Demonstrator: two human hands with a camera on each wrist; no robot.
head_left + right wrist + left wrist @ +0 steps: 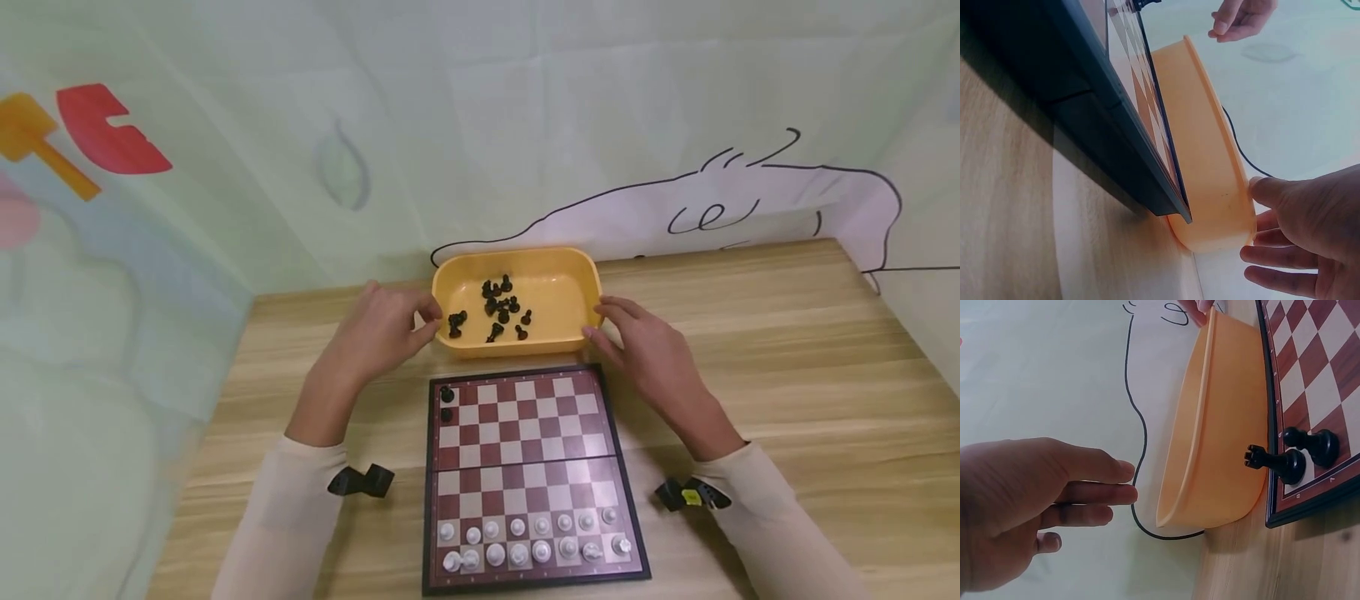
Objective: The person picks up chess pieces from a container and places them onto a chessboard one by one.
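Note:
A yellow plastic tub stands behind the chessboard, with loose black chess pieces in it. My left hand is at the tub's left end, fingers loosely bent. A gap shows between that hand and the tub in the left wrist view, and nothing is in its grasp. At the right end, the thumb and fingers of my right hand touch the tub near its rim; they are mostly extended in the right wrist view. A black rook and a black pawn stand on the board's far left corner.
Two rows of white chess pieces stand along the board's near side. The wooden table ends at a printed cloth behind the tub. Each wrist carries a dark camera mount.

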